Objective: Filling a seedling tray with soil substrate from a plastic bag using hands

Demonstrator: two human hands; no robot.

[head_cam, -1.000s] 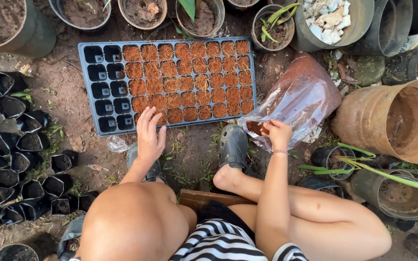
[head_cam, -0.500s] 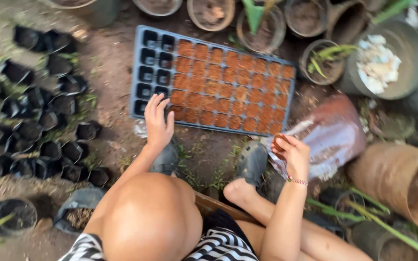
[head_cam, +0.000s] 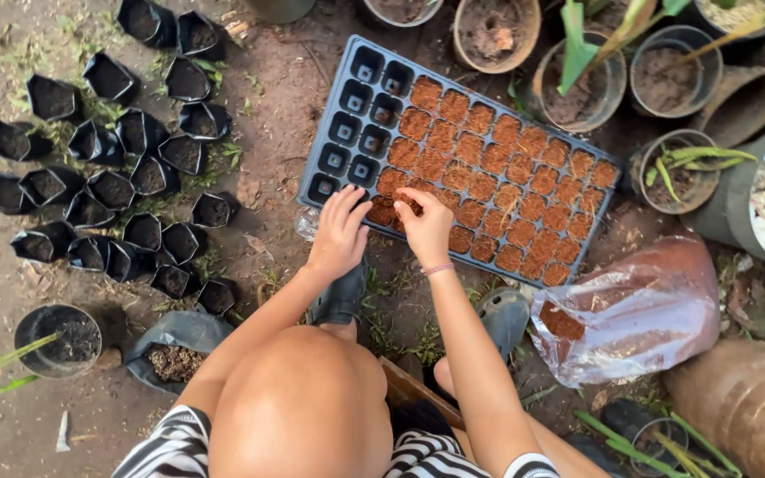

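Right hand (head_cam: 425,228) moved onto tray (head_cam: 338,133), pinching fibrous brown coir (head_cam: 506,168); left hand (head_cam: 340,232) open.

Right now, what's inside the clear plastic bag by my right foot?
The clear plastic bag holds reddish-brown fibrous growing medium, showing at its mouth and through the film. How far it fills the bag is hidden by glare and folds.
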